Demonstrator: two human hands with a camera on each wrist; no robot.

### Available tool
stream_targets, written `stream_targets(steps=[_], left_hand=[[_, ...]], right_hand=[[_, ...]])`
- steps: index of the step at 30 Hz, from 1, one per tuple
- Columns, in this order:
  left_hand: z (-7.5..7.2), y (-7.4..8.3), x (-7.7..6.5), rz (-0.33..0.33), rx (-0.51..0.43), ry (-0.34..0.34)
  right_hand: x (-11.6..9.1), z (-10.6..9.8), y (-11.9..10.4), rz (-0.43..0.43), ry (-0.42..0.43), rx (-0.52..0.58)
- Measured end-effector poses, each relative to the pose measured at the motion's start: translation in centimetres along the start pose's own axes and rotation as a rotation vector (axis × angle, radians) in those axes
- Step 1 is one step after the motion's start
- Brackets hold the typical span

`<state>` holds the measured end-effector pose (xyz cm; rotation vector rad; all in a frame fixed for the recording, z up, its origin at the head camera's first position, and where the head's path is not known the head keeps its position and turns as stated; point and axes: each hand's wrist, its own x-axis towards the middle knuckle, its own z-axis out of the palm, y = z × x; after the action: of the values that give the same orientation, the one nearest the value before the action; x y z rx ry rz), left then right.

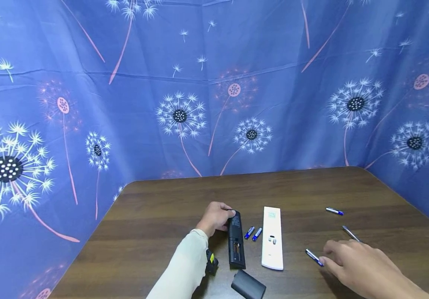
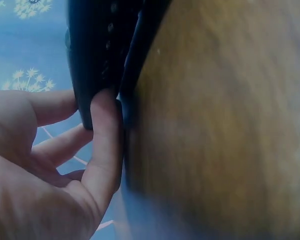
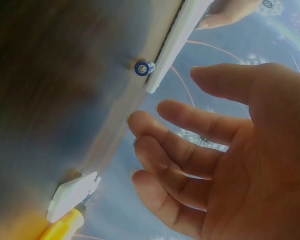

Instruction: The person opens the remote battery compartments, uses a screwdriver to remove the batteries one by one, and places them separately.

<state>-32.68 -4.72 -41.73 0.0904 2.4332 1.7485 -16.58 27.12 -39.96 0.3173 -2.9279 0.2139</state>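
My left hand grips the far end of a black remote control, thumb on its upper face; the left wrist view shows fingers against its edge. The remote lies back up, its battery compartment uncovered at the near end. My right hand hovers low over the table with loosely bent fingers and nothing between them. Close to its fingertips lies a blue-and-white battery, standing apart from the hand in the right wrist view. A screwdriver's metal shaft shows beyond the hand, which hides the rest.
A white remote lies between the hands. Two batteries sit left of it, and another battery is farther right. A black battery cover lies near the front. The right wrist view shows a white cover beside a yellow handle.
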Motion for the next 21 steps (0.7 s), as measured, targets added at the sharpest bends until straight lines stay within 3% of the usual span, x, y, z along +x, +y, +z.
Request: stream_targets(steps=[5, 12, 21], left_hand=[[-0.8, -0.1, -0.3, -0.005, 0.094, -0.014], [-2.1, 0.2, -0.1, -0.012, 0.229, 0.031], [-3.5, 0.2, 0.0, -0.027, 0.233, -0.004]], right_hand=[[0.4, -0.2, -0.9, -0.019, -0.003, -0.003], [3.1, -1.1, -3.0, -0.069, -0.002, 0.011], [6.3, -1.0, -3.5, -0.076, -0.085, 0.056]])
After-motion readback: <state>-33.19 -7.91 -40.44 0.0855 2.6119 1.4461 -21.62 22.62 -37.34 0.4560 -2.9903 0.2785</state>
